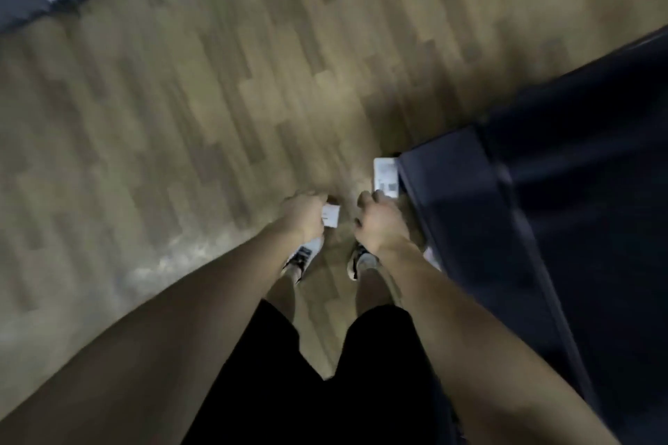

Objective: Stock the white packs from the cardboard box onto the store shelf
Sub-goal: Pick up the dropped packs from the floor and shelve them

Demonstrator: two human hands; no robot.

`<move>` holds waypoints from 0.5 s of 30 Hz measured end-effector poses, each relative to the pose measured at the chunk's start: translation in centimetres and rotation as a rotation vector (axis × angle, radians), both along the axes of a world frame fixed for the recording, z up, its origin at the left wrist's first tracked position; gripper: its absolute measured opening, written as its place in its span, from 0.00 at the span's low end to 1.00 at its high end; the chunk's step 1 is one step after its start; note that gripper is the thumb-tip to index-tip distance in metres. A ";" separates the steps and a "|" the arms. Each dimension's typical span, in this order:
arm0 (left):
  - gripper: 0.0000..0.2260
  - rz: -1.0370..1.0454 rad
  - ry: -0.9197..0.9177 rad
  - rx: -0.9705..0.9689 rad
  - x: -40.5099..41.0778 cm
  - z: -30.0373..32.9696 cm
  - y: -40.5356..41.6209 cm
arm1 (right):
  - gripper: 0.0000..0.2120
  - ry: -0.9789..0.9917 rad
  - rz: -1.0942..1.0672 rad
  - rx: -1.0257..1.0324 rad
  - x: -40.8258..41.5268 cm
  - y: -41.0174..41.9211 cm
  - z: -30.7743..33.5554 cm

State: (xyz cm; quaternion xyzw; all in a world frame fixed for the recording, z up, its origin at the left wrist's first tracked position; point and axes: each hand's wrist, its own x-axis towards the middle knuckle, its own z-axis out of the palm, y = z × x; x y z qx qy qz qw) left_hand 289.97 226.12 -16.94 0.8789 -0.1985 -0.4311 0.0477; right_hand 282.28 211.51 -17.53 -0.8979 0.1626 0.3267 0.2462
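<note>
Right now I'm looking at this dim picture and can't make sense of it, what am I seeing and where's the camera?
The camera sits on a person's head, looking down, so you see their own arms, black shorts, legs and shoes above a wooden floor. There is no machine, only bare hands. The left hand grips a small white pack. The right hand holds a larger white pack, right beside a dark shelf unit. The picture is blurred, so labels can't be read. No cardboard box is visible.
</note>
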 end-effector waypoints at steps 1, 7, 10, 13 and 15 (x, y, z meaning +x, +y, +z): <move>0.17 0.014 0.003 0.012 -0.5 -1.9 0.7 | 0.20 0.015 -0.008 0.015 0.2 0.3 -2.0; 0.23 0.115 0.023 0.061 -3.2 -12.5 3.5 | 0.26 0.030 0.038 0.039 -0.3 2.3 -13.2; 0.20 0.194 0.022 0.055 -3.9 -17.9 4.7 | 0.30 0.057 0.075 0.031 -1.4 3.7 -18.7; 0.19 0.244 0.018 0.062 -4.4 -23.8 5.9 | 0.30 0.045 0.083 0.041 -2.6 4.9 -24.2; 0.18 0.263 0.020 0.063 -4.7 -27.5 6.6 | 0.30 0.014 0.076 0.039 -3.4 5.7 -27.7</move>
